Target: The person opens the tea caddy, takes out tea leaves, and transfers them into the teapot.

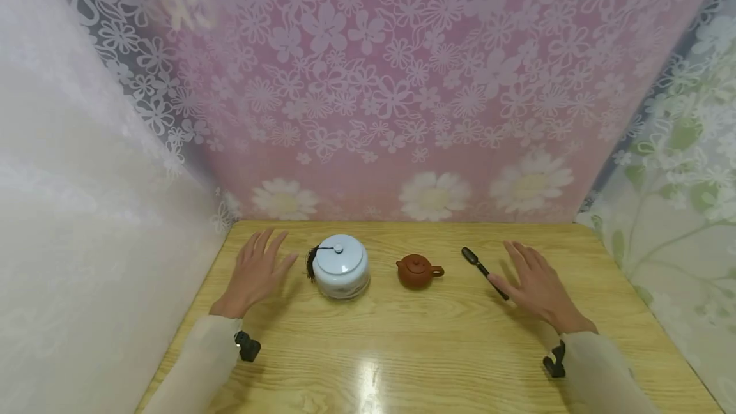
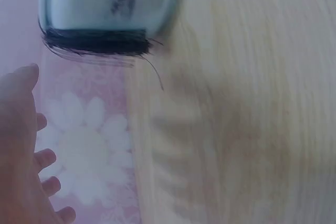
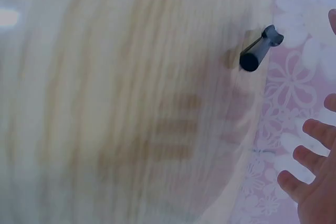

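Note:
A pale blue lidded jar (image 1: 342, 270) with a round knob and a black tassel (image 1: 311, 264) stands left of centre on the table. My left hand (image 1: 255, 273) hovers to its left, fingers spread and holding nothing; in the left wrist view the tassel (image 2: 97, 42) hangs down the jar's side. A small reddish-brown clay teapot (image 1: 415, 272) sits to the right of the jar, its handle pointing right. Farther right lies a dark tea scoop (image 1: 484, 272), slanted across the wood. My right hand (image 1: 537, 286) is just right of the scoop, fingers extended, with nothing in it.
The wooden table (image 1: 425, 344) ends at a pink flowered backdrop (image 1: 368, 114) behind the objects. A white cloth wall (image 1: 86, 177) closes the left side, and a leafy patterned one (image 1: 684, 209) the right. Each wrist wears a small black camera mount (image 1: 248, 345).

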`<state>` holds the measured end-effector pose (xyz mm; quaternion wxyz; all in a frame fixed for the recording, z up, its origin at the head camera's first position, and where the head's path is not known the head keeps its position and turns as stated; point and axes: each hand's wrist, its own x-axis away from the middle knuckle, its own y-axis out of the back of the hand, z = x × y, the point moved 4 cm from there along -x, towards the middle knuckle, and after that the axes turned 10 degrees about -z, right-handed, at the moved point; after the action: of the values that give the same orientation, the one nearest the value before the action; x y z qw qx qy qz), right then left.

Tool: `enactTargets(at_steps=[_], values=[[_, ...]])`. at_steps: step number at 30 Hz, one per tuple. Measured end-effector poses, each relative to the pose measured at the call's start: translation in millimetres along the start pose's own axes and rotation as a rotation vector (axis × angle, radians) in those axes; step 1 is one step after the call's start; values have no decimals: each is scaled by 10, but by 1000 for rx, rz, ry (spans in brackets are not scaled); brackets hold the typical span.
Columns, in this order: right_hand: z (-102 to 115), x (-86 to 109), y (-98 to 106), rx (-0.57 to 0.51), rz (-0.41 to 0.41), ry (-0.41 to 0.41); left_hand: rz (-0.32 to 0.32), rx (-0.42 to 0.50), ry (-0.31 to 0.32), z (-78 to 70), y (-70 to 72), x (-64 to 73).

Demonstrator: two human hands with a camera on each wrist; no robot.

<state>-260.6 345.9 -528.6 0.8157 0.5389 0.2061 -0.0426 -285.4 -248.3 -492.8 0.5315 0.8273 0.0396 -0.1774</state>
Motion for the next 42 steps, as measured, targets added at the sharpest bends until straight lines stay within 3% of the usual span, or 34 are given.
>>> enactTargets(at_steps=[11,23,29,36,42], values=[[172,-156,-58,-85,17,-19,-42,79,-78,-324,51,-157],[350,-292,-135,-141,72,-56,3,147,-89,-666,-17,-317],[458,-360,-174,-174,72,-58,2,181,-119,-854,-40,-391],[557,-456,-225,-234,60,-60,49,239,-109,-1071,-98,-443],[651,-491,-249,-303,57,-60,67,262,-140,-1279,-161,-481]])
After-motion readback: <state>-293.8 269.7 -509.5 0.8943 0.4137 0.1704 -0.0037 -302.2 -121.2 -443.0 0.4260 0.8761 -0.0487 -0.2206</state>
